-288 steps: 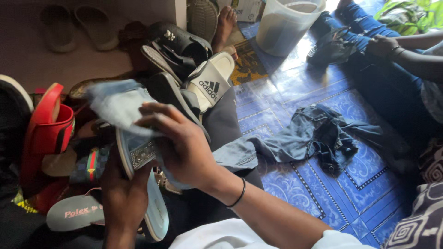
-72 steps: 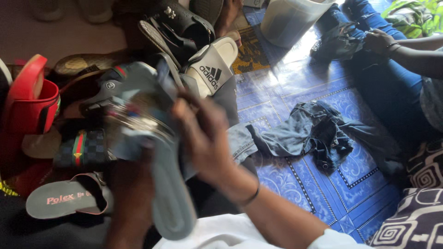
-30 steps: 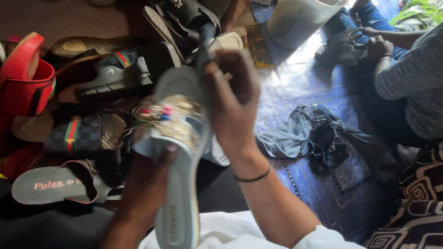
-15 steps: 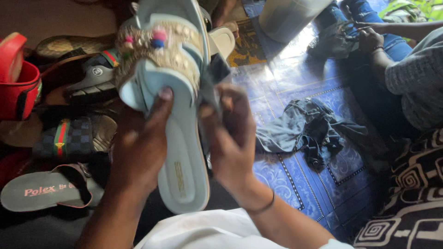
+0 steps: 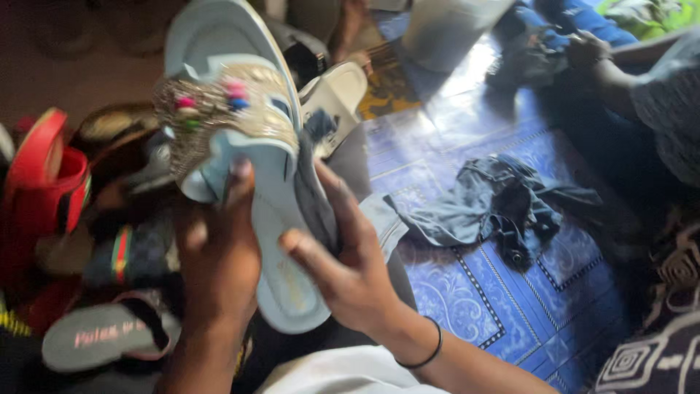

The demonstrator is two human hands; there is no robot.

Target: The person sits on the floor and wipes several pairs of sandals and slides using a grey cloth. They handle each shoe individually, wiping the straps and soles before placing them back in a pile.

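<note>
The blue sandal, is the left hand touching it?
Touching. The head view shows the left hand gripping the light blue sandal, thumb pressed on its footbed.

Glossy blue patterned floor [image 5: 467, 292] catches daylight, dim bare ground [image 5: 80, 80] at left

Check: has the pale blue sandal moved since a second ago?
Yes. The pale blue sandal has come up and left: its beaded strap now sits level with the red shoe, no longer below the white slide.
</note>
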